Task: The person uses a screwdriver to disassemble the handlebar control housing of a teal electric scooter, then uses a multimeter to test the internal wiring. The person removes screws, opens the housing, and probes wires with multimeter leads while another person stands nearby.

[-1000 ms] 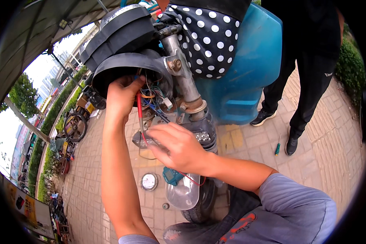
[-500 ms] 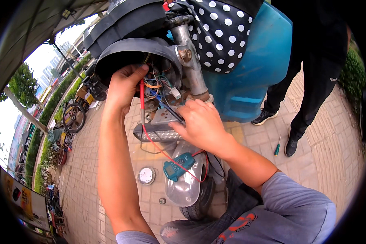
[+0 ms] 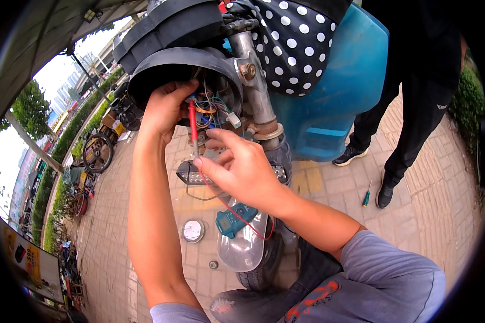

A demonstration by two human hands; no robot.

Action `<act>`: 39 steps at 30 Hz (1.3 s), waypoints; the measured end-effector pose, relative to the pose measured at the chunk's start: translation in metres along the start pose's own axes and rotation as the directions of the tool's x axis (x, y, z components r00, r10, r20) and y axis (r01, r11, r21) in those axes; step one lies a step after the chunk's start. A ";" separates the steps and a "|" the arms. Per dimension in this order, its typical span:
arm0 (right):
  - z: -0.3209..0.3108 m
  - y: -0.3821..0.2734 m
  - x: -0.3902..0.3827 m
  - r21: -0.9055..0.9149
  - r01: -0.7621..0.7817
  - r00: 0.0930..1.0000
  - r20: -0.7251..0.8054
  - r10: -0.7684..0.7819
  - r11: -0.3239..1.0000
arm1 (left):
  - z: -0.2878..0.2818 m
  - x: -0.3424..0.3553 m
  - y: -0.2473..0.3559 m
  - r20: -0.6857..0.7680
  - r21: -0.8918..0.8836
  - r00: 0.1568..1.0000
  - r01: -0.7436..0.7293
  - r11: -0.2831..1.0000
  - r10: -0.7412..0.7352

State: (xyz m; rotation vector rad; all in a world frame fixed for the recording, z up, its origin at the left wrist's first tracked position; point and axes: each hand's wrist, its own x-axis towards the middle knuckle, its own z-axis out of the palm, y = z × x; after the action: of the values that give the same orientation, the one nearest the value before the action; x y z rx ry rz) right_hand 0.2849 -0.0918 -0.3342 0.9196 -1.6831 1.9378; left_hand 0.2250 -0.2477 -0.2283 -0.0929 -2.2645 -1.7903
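Observation:
My left hand (image 3: pixel 166 107) reaches into the round black headlight shell (image 3: pixel 186 58). Its thumb and fingers are pinched together over a spot whose contents I cannot make out. Just below those fingertips hangs a red test probe (image 3: pixel 193 119), beside a bundle of coloured wires (image 3: pixel 206 107) and a white connector (image 3: pixel 233 120). My right hand (image 3: pixel 240 169) is open, fingers apart, its thumb near the probe's lower end. Under it, a teal clamp meter (image 3: pixel 235 220) with a red lead rests on the front mudguard (image 3: pixel 243 248). The black probe is not visible.
A metal fork tube (image 3: pixel 254 81) and a teal body panel (image 3: pixel 342 91) stand at the right, with a polka-dot cover (image 3: pixel 291 43) above. A person in dark trousers (image 3: pixel 420 113) stands beside a screwdriver (image 3: pixel 367 195). A round silver-white part (image 3: pixel 193 231) lies on the paving.
My right hand has moved left and opened; the black probe it held is out of sight. The red probe hangs slightly lower from my left fingertips, which have barely moved.

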 end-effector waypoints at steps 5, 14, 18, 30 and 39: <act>0.016 0.003 0.031 0.480 -0.434 0.898 0.167 0.406 0.762 | 0.009 0.000 0.010 -0.038 0.055 0.999 0.033 0.998 -0.031; 0.016 0.009 0.019 0.543 -0.493 0.865 0.222 0.450 0.680 | 0.011 0.005 0.004 -0.016 0.202 1.000 0.004 0.979 0.000; 0.014 0.003 0.018 0.375 -0.433 0.900 0.125 0.418 0.820 | 0.012 0.008 -0.001 -0.081 0.158 0.996 -0.010 0.987 0.023; -0.021 -0.002 -0.002 0.186 -0.167 0.969 -0.149 0.196 0.968 | 0.031 -0.008 -0.005 -0.115 0.712 0.653 -0.471 0.521 0.749; -0.019 -0.001 0.008 -0.008 -0.013 0.973 -0.229 0.010 1.000 | 0.048 -0.009 0.001 -0.063 0.886 0.741 -0.267 0.379 0.669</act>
State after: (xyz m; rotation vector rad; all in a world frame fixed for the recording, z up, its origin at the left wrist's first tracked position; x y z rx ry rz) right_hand 0.2764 -0.0736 -0.3287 0.6542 -1.5656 1.9576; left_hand 0.2261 -0.2000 -0.2400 -0.1525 -2.1671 -0.2325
